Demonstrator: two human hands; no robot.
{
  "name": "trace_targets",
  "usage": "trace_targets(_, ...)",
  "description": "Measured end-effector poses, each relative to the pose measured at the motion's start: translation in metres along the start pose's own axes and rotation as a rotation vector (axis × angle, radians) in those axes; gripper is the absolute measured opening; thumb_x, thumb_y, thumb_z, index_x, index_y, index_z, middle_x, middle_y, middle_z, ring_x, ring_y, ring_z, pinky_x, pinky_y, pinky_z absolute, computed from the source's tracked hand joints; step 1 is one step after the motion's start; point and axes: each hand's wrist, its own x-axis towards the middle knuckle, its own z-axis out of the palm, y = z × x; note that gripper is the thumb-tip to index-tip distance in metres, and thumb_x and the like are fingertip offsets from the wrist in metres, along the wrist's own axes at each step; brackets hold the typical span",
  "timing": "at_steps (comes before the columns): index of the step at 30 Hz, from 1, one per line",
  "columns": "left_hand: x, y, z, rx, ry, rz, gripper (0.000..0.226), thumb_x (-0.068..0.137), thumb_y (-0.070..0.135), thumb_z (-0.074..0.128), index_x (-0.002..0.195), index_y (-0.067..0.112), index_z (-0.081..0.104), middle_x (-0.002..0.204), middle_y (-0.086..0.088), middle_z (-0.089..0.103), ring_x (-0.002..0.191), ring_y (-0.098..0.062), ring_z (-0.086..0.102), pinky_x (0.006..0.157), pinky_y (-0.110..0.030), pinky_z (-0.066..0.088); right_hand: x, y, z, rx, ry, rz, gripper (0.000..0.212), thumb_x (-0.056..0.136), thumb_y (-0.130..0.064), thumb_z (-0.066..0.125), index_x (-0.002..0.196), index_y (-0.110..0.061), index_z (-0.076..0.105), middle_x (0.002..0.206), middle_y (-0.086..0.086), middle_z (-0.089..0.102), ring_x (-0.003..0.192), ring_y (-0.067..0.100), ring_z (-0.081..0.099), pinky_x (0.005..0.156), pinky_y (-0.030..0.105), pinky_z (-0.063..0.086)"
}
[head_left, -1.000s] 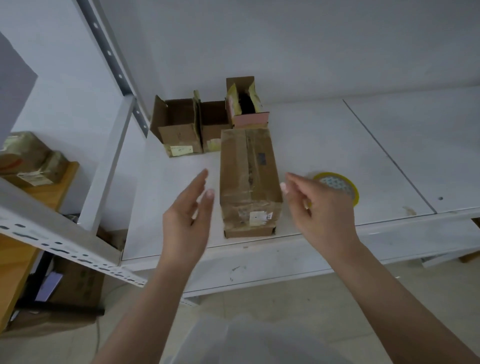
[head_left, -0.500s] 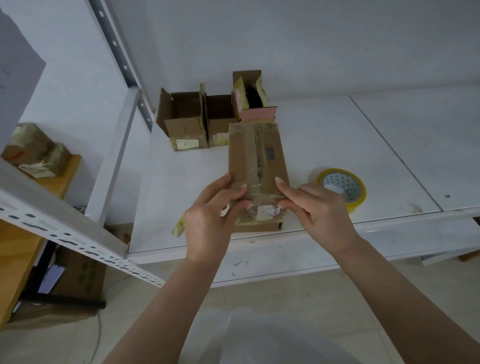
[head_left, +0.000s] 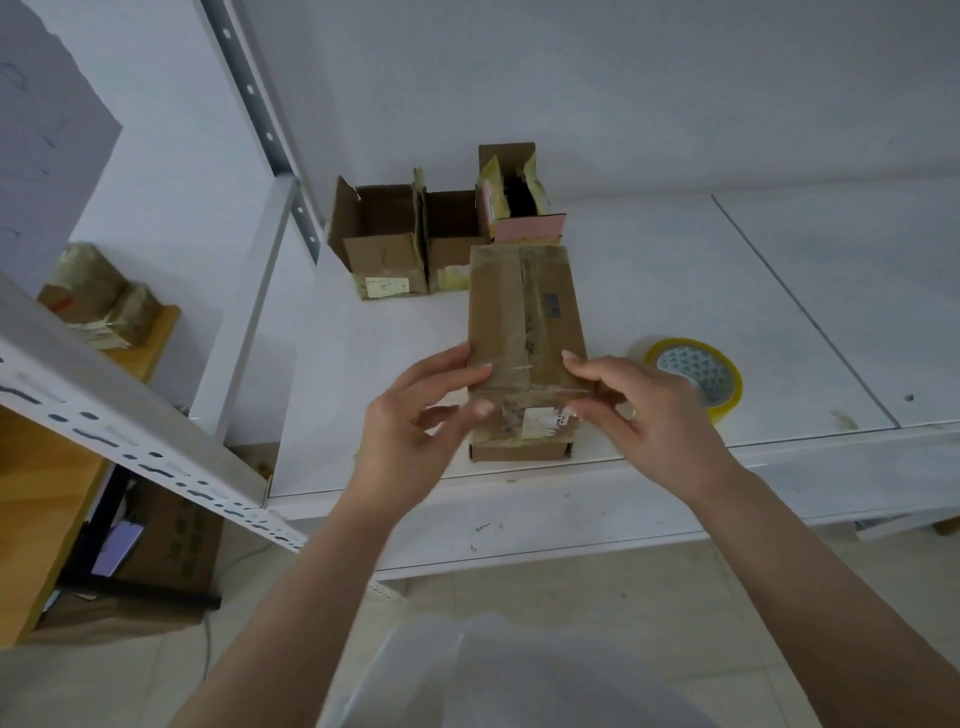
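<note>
A long brown cardboard box (head_left: 524, 312), sealed with clear tape, lies lengthwise on the white table (head_left: 571, 509), its near end close to the front edge. My left hand (head_left: 410, 431) holds the near left corner, fingers on top and thumb on the front face. My right hand (head_left: 649, 415) holds the near right corner the same way. A white label shows on the front face between my thumbs.
A yellow-rimmed tape roll (head_left: 696, 374) lies flat just right of my right hand. Two open brown boxes (head_left: 379, 244) and an open pink box (head_left: 524, 228) stand behind the long box. A perforated metal shelf rail (head_left: 130, 441) juts in at left, over a wooden shelf (head_left: 31, 519).
A second ago both hands hovered open beside the box. They closed in on its near end and now hold its two near corners, slightly further apart than half a second ago.
</note>
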Motion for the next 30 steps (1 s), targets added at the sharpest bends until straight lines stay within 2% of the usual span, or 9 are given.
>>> trace_targets(4,0.006,-0.013,-0.027,0.032,-0.266,0.035,0.044,0.093,-0.006,0.055,0.131,0.016,0.058,0.145,-0.002,0.048,0.136,-0.013,0.043,0.102,-0.021,0.043,-0.001,0.015,-0.013,0.243,-0.209,0.074,0.040,0.097,-0.014,0.056,0.136,-0.025,0.054,0.115,-0.006,0.068,0.104,0.005,0.062,0.089,0.012,0.045)
trace_targets(6,0.012,-0.016,-0.028,0.021,-0.286,0.018,0.044,0.088,0.004,0.064,0.129,0.019,0.059,0.144,0.001,0.049,0.136,-0.011,0.044,0.104,-0.023,0.043,-0.001,0.020,-0.016,0.241,-0.265,0.067,0.053,0.091,-0.006,0.063,0.138,-0.027,0.052,0.112,-0.006,0.067,0.101,0.006,0.062,0.091,0.011,0.043)
trace_targets(8,0.017,-0.016,-0.025,0.004,-0.243,0.042,0.041,0.081,0.013,0.071,0.121,0.020,0.065,0.138,0.001,0.054,0.132,-0.009,0.048,0.103,-0.024,0.045,-0.001,0.021,-0.015,0.227,-0.243,0.048,0.056,0.085,-0.011,0.070,0.136,-0.028,0.053,0.107,-0.008,0.068,0.092,0.005,0.063,0.088,0.010,0.044)
trace_targets(11,0.023,-0.017,-0.017,-0.040,-0.164,0.078,0.030,0.074,0.017,0.076,0.102,0.025,0.071,0.128,0.004,0.057,0.123,-0.010,0.055,0.098,-0.030,0.051,0.005,0.017,-0.009,0.212,-0.154,0.040,0.048,0.080,-0.025,0.071,0.126,-0.022,0.061,0.102,-0.007,0.071,0.083,0.006,0.065,0.082,0.017,0.051)
trace_targets(14,0.021,-0.017,-0.004,-0.065,-0.088,0.079,0.022,0.074,0.018,0.076,0.090,0.028,0.066,0.122,0.005,0.055,0.118,-0.011,0.057,0.094,-0.039,0.054,0.007,0.014,0.001,0.140,-0.057,0.004,0.039,0.080,-0.026,0.072,0.115,-0.010,0.069,0.099,-0.012,0.069,0.078,0.006,0.064,0.074,0.021,0.054)
trace_targets(17,0.014,-0.020,0.004,-0.017,-0.016,0.133,0.017,0.078,0.017,0.074,0.092,0.020,0.065,0.122,0.003,0.056,0.115,-0.019,0.060,0.089,-0.044,0.057,0.002,0.014,0.006,0.052,-0.017,-0.035,0.035,0.085,-0.026,0.071,0.115,-0.008,0.067,0.095,-0.011,0.067,0.076,0.007,0.062,0.070,0.024,0.053)
trace_targets(21,0.011,-0.026,0.003,0.065,-0.074,0.181,0.030,0.078,0.011,0.076,0.104,0.014,0.062,0.131,-0.005,0.055,0.121,-0.025,0.056,0.088,-0.046,0.056,0.004,0.011,0.004,0.023,-0.126,0.062,0.056,0.081,-0.054,0.062,0.119,-0.013,0.060,0.106,-0.007,0.068,0.081,0.018,0.066,0.068,0.040,0.056)
trace_targets(25,0.011,-0.025,0.005,0.069,-0.050,0.165,0.026,0.077,0.004,0.075,0.101,0.001,0.066,0.127,-0.010,0.057,0.119,-0.028,0.058,0.087,-0.049,0.056,0.001,0.009,0.010,0.019,-0.047,0.031,0.045,0.084,-0.040,0.063,0.114,-0.006,0.064,0.100,0.006,0.073,0.073,0.024,0.067,0.064,0.043,0.057)
trace_targets(30,0.020,-0.009,0.007,0.178,-0.012,0.271,0.034,0.075,0.027,0.079,0.100,0.009,0.068,0.128,-0.001,0.058,0.125,-0.021,0.049,0.100,-0.038,0.046,0.005,0.005,0.007,-0.220,-0.038,-0.042,0.063,0.092,-0.059,0.043,0.135,-0.014,0.054,0.121,0.014,0.055,0.107,0.029,0.052,0.086,0.041,0.048)
